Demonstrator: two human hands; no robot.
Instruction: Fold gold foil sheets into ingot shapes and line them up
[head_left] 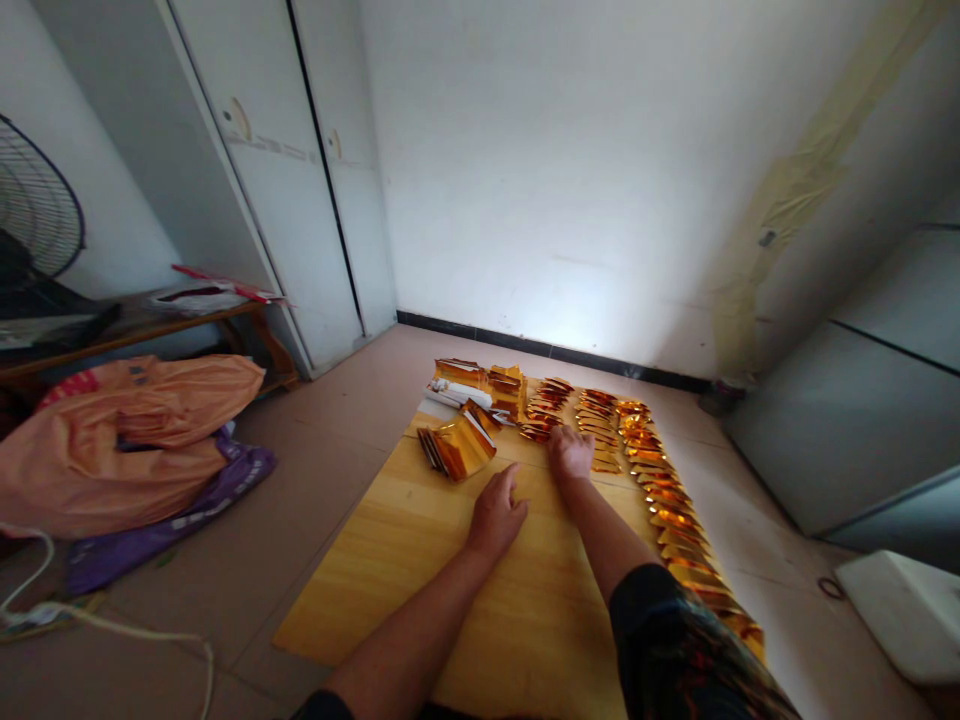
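My right hand reaches to the near end of a row of folded gold foil papers. Its fingers are bent down against the row, and the back of the hand hides whatever they hold. Lower and to the left, my left hand hovers over the wooden board, thumb and forefinger apart, with nothing in it. Beyond it lies a fanned stack of flat gold foil sheets. A second row of folded foil papers is just right of my right hand.
A long line of folded foil runs down the board's right edge. More foil stacks and a white roll sit at the far left corner. Orange cloth, a purple bag and a fan are to the left.
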